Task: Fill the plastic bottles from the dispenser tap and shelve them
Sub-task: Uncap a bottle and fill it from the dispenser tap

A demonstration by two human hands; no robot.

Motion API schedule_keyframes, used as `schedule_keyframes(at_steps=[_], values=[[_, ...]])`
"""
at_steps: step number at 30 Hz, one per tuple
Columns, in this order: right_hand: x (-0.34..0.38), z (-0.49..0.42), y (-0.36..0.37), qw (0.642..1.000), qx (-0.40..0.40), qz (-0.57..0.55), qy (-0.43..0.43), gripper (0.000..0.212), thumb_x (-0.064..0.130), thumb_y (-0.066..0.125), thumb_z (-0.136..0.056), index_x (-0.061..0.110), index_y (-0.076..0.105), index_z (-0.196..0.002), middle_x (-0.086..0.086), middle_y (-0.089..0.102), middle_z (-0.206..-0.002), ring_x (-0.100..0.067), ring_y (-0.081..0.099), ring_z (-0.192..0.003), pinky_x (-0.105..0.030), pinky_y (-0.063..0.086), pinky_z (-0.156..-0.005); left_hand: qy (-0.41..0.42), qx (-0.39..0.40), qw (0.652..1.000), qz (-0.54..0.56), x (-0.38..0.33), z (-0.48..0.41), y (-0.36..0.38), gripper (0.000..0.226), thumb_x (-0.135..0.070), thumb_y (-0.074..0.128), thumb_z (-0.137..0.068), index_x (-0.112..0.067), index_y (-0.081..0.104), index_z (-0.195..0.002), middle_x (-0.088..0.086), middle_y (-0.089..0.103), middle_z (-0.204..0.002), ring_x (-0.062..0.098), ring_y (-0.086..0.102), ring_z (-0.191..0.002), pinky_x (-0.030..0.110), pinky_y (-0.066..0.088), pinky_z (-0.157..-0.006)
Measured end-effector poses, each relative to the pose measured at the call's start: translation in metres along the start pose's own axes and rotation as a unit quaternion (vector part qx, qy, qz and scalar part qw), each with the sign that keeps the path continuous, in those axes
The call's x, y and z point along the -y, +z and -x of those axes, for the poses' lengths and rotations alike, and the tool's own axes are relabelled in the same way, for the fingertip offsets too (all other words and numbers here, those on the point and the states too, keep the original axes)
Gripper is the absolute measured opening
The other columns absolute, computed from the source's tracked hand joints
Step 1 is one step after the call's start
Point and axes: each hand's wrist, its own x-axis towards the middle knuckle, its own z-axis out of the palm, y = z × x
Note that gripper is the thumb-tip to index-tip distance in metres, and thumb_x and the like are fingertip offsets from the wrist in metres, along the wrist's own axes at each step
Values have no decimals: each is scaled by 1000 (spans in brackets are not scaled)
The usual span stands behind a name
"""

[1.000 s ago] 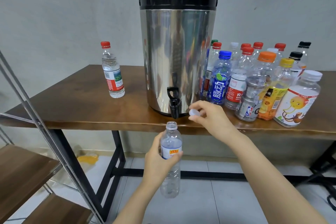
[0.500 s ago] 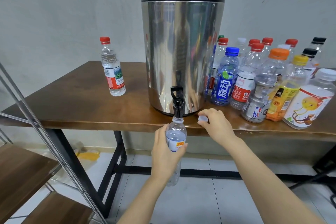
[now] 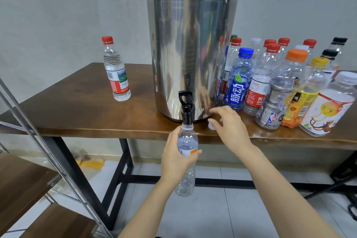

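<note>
A steel dispenser (image 3: 191,54) with a black lid stands on the wooden table (image 3: 77,110). Its black tap (image 3: 186,110) juts over the front edge. My left hand (image 3: 173,160) grips a clear uncapped bottle (image 3: 187,141) by its label, upright, with the mouth right under the tap spout. The bottle looks nearly empty. My right hand (image 3: 229,127) hovers with spread fingers just right of the tap, over a small white cap (image 3: 211,126) lying on the table edge. A capped, water-filled bottle (image 3: 116,71) with a red cap stands to the left of the dispenser.
Several empty capped bottles (image 3: 266,83) crowd the table to the right of the dispenser. A metal-framed rack with wooden shelves (image 3: 23,179) stands at the lower left. Tiled floor lies below the table.
My left hand raised the bottle until its mouth met the tap spout. My right hand lowered the white cap to the table edge and let go of it.
</note>
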Motion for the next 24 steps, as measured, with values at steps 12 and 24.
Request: schedule_keyframes(at_steps=[12,24], values=[[96,-17,-31,988,0,-48,-145,19,17,62,-94,18,58,-113,6,59,-101,-13,55,-89,-42,52,-81,-11,26,999,41,-2,-2,-10,82,-18,93,-65,-36,51,-133,-17,61,-128,1,58,-118,18,50,-94],[64,16,11,930,-210,-36,-301,15,1,51,-83,1,66,-85,-10,65,-87,-26,63,-82,-41,55,-61,-15,6,999,28,-3,0,-7,75,-18,93,-65,-44,49,-121,-22,59,-121,-14,53,-112,4,43,-84]])
